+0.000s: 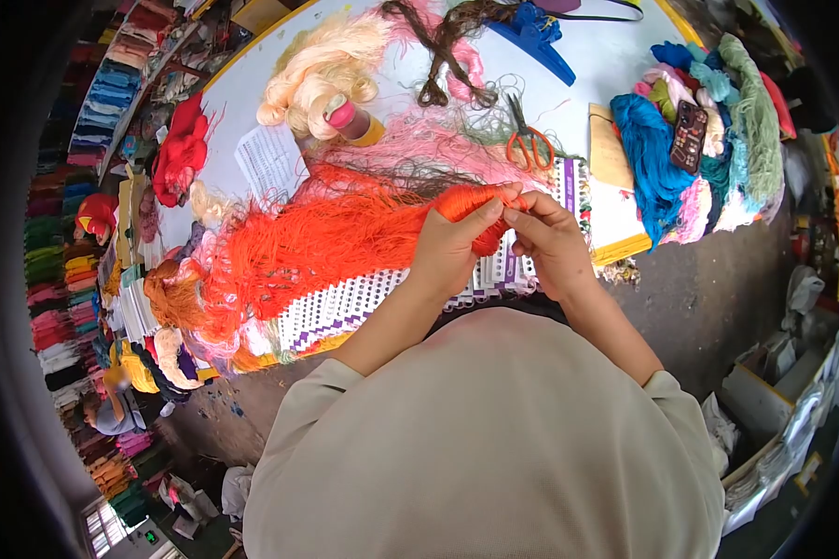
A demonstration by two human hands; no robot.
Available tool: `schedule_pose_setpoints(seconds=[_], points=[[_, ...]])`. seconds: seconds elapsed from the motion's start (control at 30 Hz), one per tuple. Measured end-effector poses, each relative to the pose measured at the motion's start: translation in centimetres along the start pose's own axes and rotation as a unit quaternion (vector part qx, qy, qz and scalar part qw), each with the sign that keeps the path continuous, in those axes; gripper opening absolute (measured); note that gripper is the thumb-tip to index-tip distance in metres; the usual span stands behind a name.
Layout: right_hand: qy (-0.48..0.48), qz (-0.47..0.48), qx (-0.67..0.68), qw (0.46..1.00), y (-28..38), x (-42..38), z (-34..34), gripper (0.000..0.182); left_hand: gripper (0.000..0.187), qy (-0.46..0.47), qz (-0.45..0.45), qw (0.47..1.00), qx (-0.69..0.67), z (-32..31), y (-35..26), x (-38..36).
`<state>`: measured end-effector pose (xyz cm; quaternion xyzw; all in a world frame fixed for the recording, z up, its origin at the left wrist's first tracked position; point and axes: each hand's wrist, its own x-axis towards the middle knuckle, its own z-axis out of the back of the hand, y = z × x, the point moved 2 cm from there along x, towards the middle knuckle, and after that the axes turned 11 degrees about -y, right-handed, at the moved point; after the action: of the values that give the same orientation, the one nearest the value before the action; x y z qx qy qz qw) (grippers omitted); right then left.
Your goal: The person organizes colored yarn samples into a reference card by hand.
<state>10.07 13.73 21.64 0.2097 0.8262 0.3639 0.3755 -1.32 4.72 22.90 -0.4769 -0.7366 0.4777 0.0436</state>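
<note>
A long skein of bright orange-red thread (345,233) stretches across the near side of the table. Its right end is bunched up at my two hands. My left hand (452,240) is closed round this end, with thumb and fingers pinching the strands. Beside it, my right hand (552,244) pinches at the tip of the same bundle, its fingertips almost meeting the left ones. The exact strands between the fingertips are too small to make out. Scissors with orange handles (529,147) lie just beyond my hands. Below the skein are white cards with rows of holes (345,307).
Cream skeins (322,70), a thread cone (352,121) and a printed sheet (268,163) lie farther back. Toward the right are blue yarn (645,154), a phone (689,136) and a brown envelope (609,144). Shelves of coloured yarn (112,102) line the left; a person (116,410) is there.
</note>
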Motion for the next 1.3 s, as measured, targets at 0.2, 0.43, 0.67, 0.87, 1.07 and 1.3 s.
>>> schedule_pose_setpoints(seconds=[0.2,0.43,0.67,0.87,1.07,1.3], points=[[-0.003,-0.012,0.065,0.998,0.4,0.1,0.4,0.012,0.023,-0.016,0.006,1.0,-0.013,0.3,0.6,0.3],[-0.027,-0.002,-0.053,0.998,0.9,-0.2,0.2,0.012,0.022,-0.034,0.024,0.999,-0.021,-0.2,1.2,0.1],[0.031,-0.009,-0.038,0.999,0.6,-0.2,0.9,0.009,0.02,-0.034,-0.011,0.998,0.051,0.4,1.2,1.1],[-0.027,0.116,-0.203,0.972,1.2,-0.3,5.7,0.024,0.018,-0.06,0.123,0.991,-0.006,4.8,-1.9,2.3],[-0.218,0.104,0.192,0.951,1.0,3.3,29.0,0.014,0.005,-0.241,0.087,0.943,-0.214,27.7,-5.5,4.8],[-0.657,0.258,0.154,0.691,9.5,-4.8,52.2,0.013,0.02,-0.431,-0.103,0.884,-0.148,33.8,-13.3,0.0]])
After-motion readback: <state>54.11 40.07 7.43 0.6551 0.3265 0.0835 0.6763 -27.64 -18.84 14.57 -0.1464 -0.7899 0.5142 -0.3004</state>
